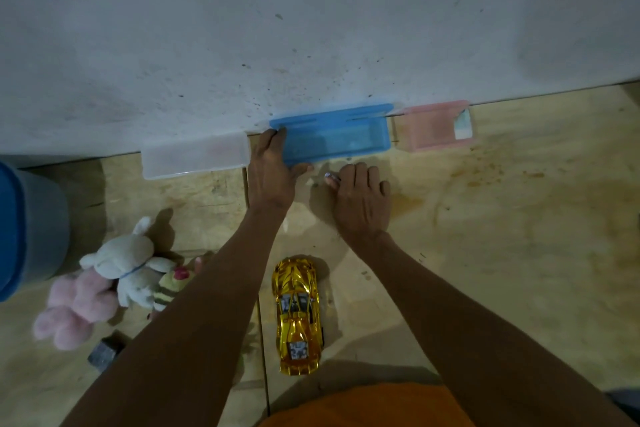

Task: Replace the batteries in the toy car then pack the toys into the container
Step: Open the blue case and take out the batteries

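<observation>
Gripping the blue container point(334, 140) by its left end, left hand point(270, 170); right hand point(360, 198) just in front, fingers curled around something small, unclear what. Gold toy car point(298, 317) well nearer the person: light, slick, likely brittle shell; take it by the sides.

Gold toy car point(298, 317), blue container point(334, 140), pink plush point(74, 308), white plush point(126, 265).
</observation>
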Action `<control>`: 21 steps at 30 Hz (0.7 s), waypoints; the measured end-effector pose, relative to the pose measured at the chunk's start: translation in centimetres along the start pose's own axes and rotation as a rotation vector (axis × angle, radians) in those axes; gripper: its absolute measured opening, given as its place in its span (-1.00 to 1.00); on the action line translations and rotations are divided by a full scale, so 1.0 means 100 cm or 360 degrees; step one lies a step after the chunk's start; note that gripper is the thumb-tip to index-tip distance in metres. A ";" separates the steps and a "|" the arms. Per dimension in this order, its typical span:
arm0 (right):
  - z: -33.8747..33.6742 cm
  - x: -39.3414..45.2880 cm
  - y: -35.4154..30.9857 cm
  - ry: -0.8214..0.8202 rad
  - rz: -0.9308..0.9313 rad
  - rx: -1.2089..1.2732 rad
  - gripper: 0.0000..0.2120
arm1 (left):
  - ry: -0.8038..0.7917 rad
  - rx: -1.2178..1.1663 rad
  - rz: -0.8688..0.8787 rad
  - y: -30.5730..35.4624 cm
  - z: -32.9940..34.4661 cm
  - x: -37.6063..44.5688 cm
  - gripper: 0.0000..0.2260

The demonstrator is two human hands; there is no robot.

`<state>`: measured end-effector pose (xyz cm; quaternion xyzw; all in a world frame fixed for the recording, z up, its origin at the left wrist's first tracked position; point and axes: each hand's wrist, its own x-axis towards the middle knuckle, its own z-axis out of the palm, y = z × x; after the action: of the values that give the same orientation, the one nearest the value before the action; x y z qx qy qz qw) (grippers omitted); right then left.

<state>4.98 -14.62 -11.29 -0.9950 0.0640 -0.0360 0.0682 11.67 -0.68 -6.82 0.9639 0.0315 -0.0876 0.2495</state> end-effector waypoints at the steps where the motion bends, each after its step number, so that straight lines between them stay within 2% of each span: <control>1: -0.001 0.000 -0.003 -0.0006 0.0048 0.0000 -0.63 | -0.0002 0.0003 0.0003 0.000 0.000 0.000 -0.28; 5: -0.001 0.001 -0.006 0.0034 0.0143 0.0009 -0.66 | -0.0002 -0.0005 0.0002 0.000 -0.002 0.001 -0.29; 15: 0.003 -0.004 0.002 -0.0039 0.0096 0.0132 -0.61 | 0.0014 -0.0003 0.0017 0.001 -0.001 -0.001 -0.29; 17: -0.005 -0.003 0.003 0.0058 0.0088 0.0200 -0.61 | 0.0011 -0.0002 0.0018 0.001 -0.001 -0.001 -0.30; 21: -0.039 0.014 0.014 0.0283 0.0171 0.0672 -0.71 | 0.0024 -0.0007 0.0020 -0.002 0.001 0.000 -0.35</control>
<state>5.84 -16.66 -7.55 -0.9467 0.1136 -0.1326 0.2708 11.59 -0.58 -6.98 0.9642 0.0275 -0.0786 0.2519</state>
